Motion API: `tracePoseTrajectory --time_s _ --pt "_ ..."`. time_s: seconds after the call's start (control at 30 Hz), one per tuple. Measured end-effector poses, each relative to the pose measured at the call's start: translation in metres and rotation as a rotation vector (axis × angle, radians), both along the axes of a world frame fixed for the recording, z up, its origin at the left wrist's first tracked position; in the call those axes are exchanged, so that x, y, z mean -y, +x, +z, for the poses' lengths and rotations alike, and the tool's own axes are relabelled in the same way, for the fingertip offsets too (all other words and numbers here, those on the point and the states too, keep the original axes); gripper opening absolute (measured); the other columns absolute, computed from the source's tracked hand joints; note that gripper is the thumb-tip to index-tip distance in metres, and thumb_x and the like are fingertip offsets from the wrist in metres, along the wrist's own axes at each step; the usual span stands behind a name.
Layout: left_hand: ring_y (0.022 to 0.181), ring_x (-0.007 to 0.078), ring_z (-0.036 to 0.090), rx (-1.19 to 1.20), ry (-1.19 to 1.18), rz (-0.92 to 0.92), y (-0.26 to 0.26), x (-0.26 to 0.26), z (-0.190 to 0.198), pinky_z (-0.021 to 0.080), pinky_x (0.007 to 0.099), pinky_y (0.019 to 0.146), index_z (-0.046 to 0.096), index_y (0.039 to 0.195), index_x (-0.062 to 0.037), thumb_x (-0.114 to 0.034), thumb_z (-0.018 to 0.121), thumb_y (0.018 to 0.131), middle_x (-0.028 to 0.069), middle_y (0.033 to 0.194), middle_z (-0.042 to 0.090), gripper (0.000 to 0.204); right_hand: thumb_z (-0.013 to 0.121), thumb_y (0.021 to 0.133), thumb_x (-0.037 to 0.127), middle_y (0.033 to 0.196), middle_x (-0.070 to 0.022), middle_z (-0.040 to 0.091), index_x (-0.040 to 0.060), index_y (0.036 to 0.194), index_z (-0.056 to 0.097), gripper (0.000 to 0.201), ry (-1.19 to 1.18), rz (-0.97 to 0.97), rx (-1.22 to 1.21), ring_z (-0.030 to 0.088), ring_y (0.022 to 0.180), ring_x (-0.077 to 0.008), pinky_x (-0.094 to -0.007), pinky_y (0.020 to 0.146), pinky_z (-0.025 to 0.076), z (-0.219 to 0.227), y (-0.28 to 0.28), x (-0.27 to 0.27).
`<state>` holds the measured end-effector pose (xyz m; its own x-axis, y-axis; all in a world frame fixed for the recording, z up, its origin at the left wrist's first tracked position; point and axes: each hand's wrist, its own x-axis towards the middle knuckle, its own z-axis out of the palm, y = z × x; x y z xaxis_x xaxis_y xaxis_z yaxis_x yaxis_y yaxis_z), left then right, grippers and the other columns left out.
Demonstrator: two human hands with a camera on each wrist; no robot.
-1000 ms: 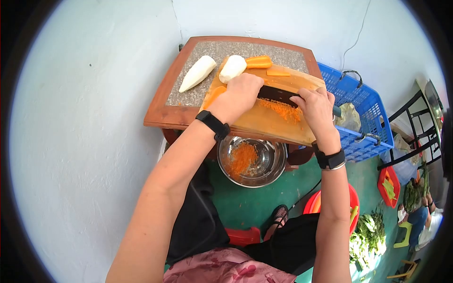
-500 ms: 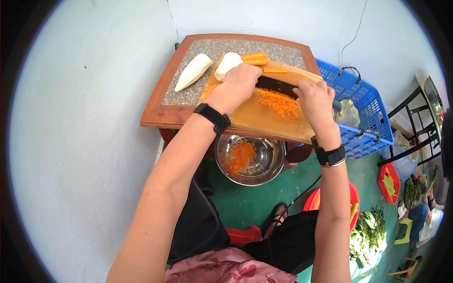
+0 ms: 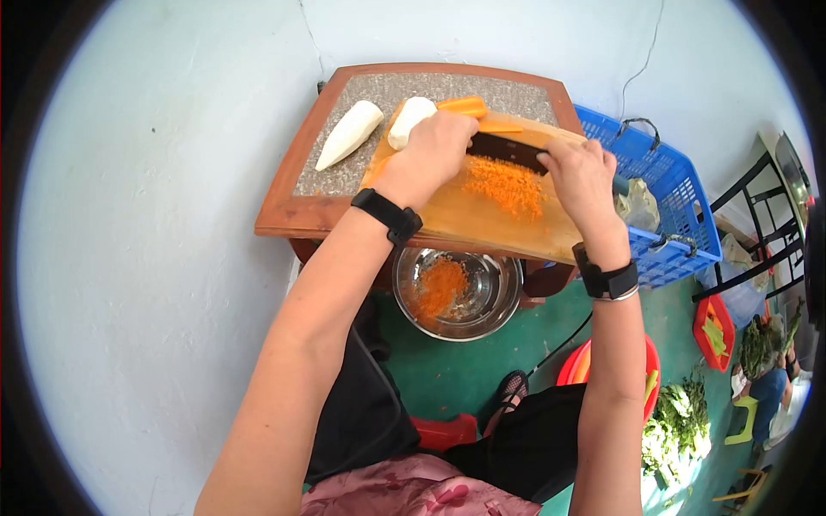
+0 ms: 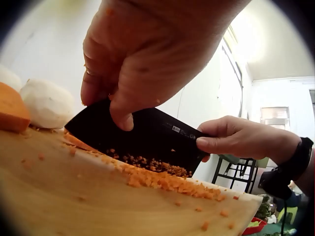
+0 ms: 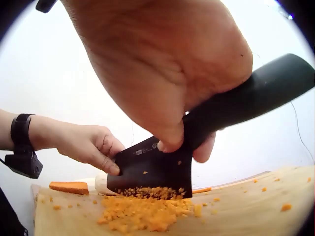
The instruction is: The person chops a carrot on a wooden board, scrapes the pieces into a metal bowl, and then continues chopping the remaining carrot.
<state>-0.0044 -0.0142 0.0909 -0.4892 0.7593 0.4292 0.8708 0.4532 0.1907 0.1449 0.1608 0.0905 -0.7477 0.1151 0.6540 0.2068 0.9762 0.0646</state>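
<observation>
- A wooden table [image 3: 280, 206] by a pale wall; a wooden board [image 3: 447, 219] lies across its near right part; a metal bowl [image 3: 496, 301] sits below the near edge.
- A dark cleaver [image 3: 512, 153] spans the board, handle to the right; it looks stiff and fairly heavy, safest held by handle and spine, away from the lower edge.
- My right hand [image 3: 585, 185] grips the handle's blade end, thumb against the blade; my left hand [image 3: 433, 155] pinches the blade's upper left end.
- Two peeled white roots [image 3: 350, 135] lie far left, likely firm, perhaps slippery; a carrot piece [image 3: 465, 106] is just beside one.
- Chopped carrot [image 5: 142, 214] is heaped against the blade's near side; light, loose, probably damp, easily scattered, best gathered with the flat blade.
</observation>
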Motion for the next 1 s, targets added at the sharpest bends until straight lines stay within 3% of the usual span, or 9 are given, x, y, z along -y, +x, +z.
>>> tracePoseTrajectory --time_s 0.1,0.23,0.33,0.47,0.67,0.77,1.0 --pt "0.080 0.0365 0.066 -0.033 0.019 -0.011 0.000 -0.004 -0.002 0.054 0.0462 0.069 0.065 0.081 -0.0024 0.000 0.059 0.079 0.0198 0.080 0.067 0.006 0.067 0.084 0.030 0.074 -0.0064 0.066 0.0139 0.080 0.064 0.017 0.039 -0.009 0.018 0.059 0.086 -0.0287 -0.0455 0.076 0.041 -0.011 -0.001 -0.006" --pt "0.080 0.0369 0.066 -0.080 -0.055 -0.020 -0.001 -0.004 -0.008 0.055 0.0454 0.068 0.064 0.081 -0.0025 0.000 0.059 0.079 0.0198 0.079 0.067 0.006 0.067 0.084 0.031 0.075 -0.0065 0.066 0.0137 0.080 0.064 0.018 0.025 0.000 0.019 0.058 0.088 -0.0288 -0.0465 0.076 0.041 -0.008 -0.002 -0.008" --pt "0.082 0.0380 0.064 -0.007 0.051 -0.014 0.004 -0.005 -0.001 0.052 0.0451 0.070 0.057 0.079 0.0004 0.005 0.056 0.079 0.0195 0.077 0.064 0.004 0.066 0.085 0.030 0.077 -0.0063 0.067 0.0139 0.082 0.065 0.017 0.023 0.004 0.024 0.058 0.089 -0.0292 -0.0470 0.077 0.041 -0.004 0.002 -0.008" --pt "0.083 0.0370 0.065 -0.065 -0.076 0.003 0.007 -0.009 -0.008 0.052 0.0438 0.070 0.058 0.082 0.0018 0.006 0.054 0.079 0.0201 0.081 0.066 0.007 0.067 0.085 0.030 0.076 -0.0063 0.066 0.0141 0.083 0.066 0.016 0.011 -0.004 0.051 0.058 0.088 -0.0296 -0.0462 0.076 0.041 -0.014 0.001 -0.012" --pt "0.084 0.0372 0.065 -0.014 0.019 -0.039 0.006 -0.010 -0.004 0.053 0.0444 0.071 0.058 0.080 0.0013 0.008 0.057 0.076 0.0199 0.082 0.066 0.008 0.067 0.084 0.029 0.075 -0.0064 0.066 0.0137 0.083 0.066 0.016 -0.006 -0.009 0.050 0.057 0.088 -0.0290 -0.0454 0.077 0.040 -0.002 0.008 -0.012" --pt "0.082 0.0359 0.066 -0.047 -0.065 -0.014 0.010 -0.010 -0.010 0.054 0.0457 0.069 0.063 0.083 -0.0025 -0.002 0.060 0.081 0.0193 0.081 0.066 0.004 0.066 0.085 0.028 0.075 -0.0065 0.066 0.0134 0.081 0.065 0.016 -0.021 0.019 0.049 0.057 0.088 -0.0288 -0.0452 0.077 0.040 -0.011 0.009 -0.013" --pt "0.082 0.0370 0.065 -0.042 -0.039 -0.074 0.019 -0.005 0.000 0.053 0.0458 0.069 0.060 0.080 -0.0012 0.001 0.058 0.080 0.0199 0.081 0.066 0.003 0.067 0.084 0.029 0.074 -0.0066 0.066 0.0138 0.082 0.065 0.015 -0.027 0.023 0.066 0.057 0.088 -0.0293 -0.0447 0.077 0.040 0.002 0.023 -0.012"
